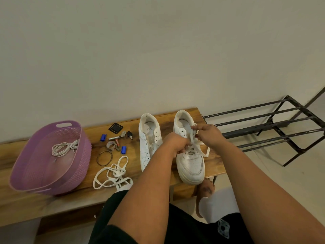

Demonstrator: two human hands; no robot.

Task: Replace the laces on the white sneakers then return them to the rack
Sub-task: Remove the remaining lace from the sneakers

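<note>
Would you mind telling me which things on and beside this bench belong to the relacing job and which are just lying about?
Job: right sneaker being laced, its lace pinched by the left hand and right hand; unlaced left sneaker; loose flat lace; thin cord in the basket; rack.

Lying about: bangle, blue clips, key, batteries.

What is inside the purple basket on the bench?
A coiled off-white lace lies inside the purple basket. The near wall hides part of the basket's floor.

Both hands, left hand (176,144) and right hand (208,135), pinched a white lace (193,147) on the right sneaker (190,162); 1 unlaced sneaker (149,143) stood beside it on the bench (88,196).
</note>
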